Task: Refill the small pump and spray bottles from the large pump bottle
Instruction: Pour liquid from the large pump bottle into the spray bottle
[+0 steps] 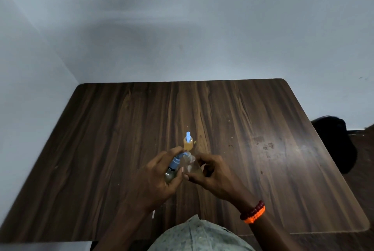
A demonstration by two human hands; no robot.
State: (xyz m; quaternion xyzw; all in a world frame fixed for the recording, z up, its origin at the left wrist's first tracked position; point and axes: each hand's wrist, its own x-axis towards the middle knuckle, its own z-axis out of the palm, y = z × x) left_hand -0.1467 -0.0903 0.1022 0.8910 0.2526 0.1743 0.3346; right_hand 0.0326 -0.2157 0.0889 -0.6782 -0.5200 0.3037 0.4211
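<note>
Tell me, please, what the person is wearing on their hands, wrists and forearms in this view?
Both hands, the left hand and the right hand, are bare, with no gloves or rings visible. The forearms show no sleeves. On the right wrist sit two bands side by side: a dark red beaded bracelet and a bright orange braided band. The left wrist carries nothing visible.

Plain room, likely home or office: dark wood-grain table (222, 113) against bare grey-white walls (182, 27).
</note>
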